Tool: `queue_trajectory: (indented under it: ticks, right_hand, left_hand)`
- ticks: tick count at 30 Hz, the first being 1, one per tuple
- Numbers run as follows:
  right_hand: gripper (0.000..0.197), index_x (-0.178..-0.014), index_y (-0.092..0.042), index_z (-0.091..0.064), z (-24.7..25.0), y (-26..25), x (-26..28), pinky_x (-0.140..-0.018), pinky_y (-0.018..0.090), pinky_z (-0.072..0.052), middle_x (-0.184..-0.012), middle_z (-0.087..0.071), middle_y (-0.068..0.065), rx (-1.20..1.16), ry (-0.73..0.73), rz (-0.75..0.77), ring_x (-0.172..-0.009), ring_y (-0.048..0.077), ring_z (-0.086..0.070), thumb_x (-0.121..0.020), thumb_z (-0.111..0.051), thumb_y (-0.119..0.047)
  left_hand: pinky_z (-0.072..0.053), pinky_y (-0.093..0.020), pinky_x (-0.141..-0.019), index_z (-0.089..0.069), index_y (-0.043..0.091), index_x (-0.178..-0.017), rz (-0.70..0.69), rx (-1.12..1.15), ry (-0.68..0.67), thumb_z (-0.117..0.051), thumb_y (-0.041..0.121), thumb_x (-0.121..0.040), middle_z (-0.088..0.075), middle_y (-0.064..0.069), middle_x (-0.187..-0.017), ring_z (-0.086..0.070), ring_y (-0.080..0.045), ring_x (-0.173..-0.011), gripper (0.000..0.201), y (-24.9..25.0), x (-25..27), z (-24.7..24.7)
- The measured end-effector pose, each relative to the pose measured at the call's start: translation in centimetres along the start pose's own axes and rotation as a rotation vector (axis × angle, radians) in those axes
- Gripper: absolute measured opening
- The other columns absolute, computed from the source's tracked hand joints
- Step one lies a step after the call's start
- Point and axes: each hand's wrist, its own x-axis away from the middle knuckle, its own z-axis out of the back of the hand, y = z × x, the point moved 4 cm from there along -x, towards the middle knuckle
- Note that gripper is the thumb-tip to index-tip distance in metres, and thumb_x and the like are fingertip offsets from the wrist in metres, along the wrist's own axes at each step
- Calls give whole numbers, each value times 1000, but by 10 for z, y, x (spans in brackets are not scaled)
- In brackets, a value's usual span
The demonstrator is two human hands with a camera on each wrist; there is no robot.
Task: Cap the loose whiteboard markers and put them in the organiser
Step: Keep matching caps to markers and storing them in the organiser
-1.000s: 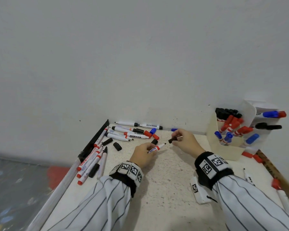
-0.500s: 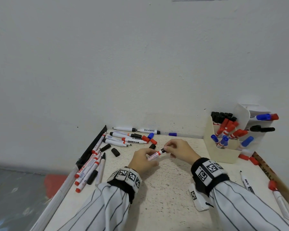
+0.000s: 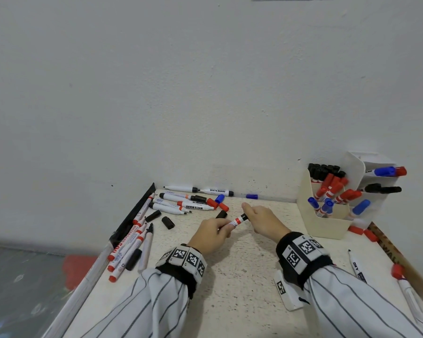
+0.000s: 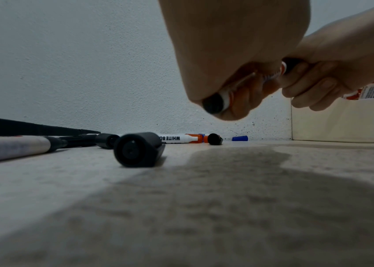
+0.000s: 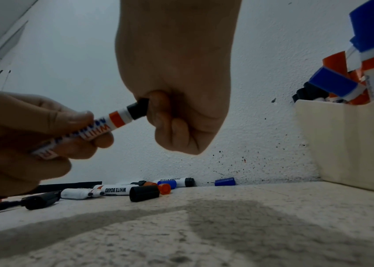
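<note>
Capping step: left hand (image 3: 211, 231) grips marker (image 3: 235, 222); right hand (image 3: 263, 219) pinches black cap (image 5: 138, 108) on. Next: carry marker right to organiser (image 3: 324, 226).

The speckled cream desk (image 3: 242, 276) carries scattered white whiteboard markers (image 3: 181, 203), loose black caps (image 3: 168, 222) and a cream plastic organiser (image 3: 325, 225).

Cream organiser (image 3: 320, 228), white-and-red marker (image 3: 235, 222), black cap (image 5: 138, 109).
</note>
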Motion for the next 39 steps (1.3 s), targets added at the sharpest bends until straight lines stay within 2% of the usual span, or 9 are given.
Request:
queue_trajectory:
  ticks: [5, 8, 15, 18, 22, 28, 33, 36, 39]
  right_hand:
    - [41, -63, -16, -31, 0, -1, -1, -57, 29, -25, -59, -32, 0, -69, -11, 43, -54, 14, -29, -101, -30, -32]
    - [39, -68, -12, -37, -1, -1, 1, -56, 28, -28, -59, -36, 1, -103, -12, 86, -54, 13, -32, -101, -31, -32]
    - [41, -63, -17, -38, -1, -5, 3, -48, 17, -26, -53, -35, -4, -214, -16, 248, -42, 2, -29, -101, -32, -30]
    - [41, -63, -18, -38, -3, -5, 2, -48, 14, -27, -55, -35, -5, -185, -12, 278, -43, 1, -31, -101, -32, -30]
    - [41, -62, -18, -38, -1, -5, 1, -51, 20, -26, -55, -34, -5, -139, -17, 269, -47, 6, -29, -101, -33, -30]
    - [39, -67, -15, -42, 1, -1, -4, -56, 25, -30, -58, -39, -3, -105, -12, 201, -52, 10, -33, -99, -37, -37]
    - [37, -73, -9, -58, 12, 8, -8, -54, 20, -41, -60, -55, 0, -204, 120, 146, -51, 10, -48, -97, -44, -35]
    - [34, -88, -2, -62, 17, 13, -12, -49, 15, -42, -72, -64, 2, -321, 240, 93, -56, 11, -54, -95, -50, -33]
    - [27, -90, -5, -59, 21, 13, -15, -53, 20, -44, -84, -68, 5, -368, 338, 102, -59, 14, -58, -94, -51, -31]
  left_hand:
    - [-31, -10, -43, -64, 11, -91, 95, 178, -67, -42, 23, -99, -49, 6, -62, -38, 1, -40, 26, -2, 0, -4]
    - [-23, -16, -34, -60, 13, -85, 191, 367, -148, -39, 28, -100, -44, 5, -58, -28, -1, -32, 30, -1, 3, -7]
    - [-17, -9, -34, -49, 19, -73, 335, 630, -270, -33, 45, -99, -33, 12, -46, -23, -2, -31, 40, 5, 10, -10]
    - [-15, -9, -34, -45, 20, -68, 364, 646, -291, -31, 47, -98, -31, 12, -44, -21, -3, -31, 43, 6, 10, -11]
    - [-17, -11, -35, -50, 18, -71, 336, 587, -266, -31, 46, -99, -33, 11, -46, -23, -4, -33, 44, 6, 8, -10]
    - [-38, -20, -45, -66, 12, -92, 288, 542, -154, -38, 38, -99, -63, 2, -67, -46, -10, -45, 39, 3, 4, -7]
    - [-47, -21, -66, -68, 11, -104, 278, 514, 161, -45, 26, -97, -67, -3, -89, -58, -12, -73, 28, -2, 2, 10]
    - [-45, -14, -68, -64, 8, -112, 293, 185, 381, -45, 8, -95, -65, -4, -105, -55, -9, -76, 25, -6, 10, 29]
    - [-44, -29, -94, -59, 15, -118, 431, -198, 438, -45, 9, -94, -56, -5, -124, -53, -17, -110, 29, -14, 21, 48]
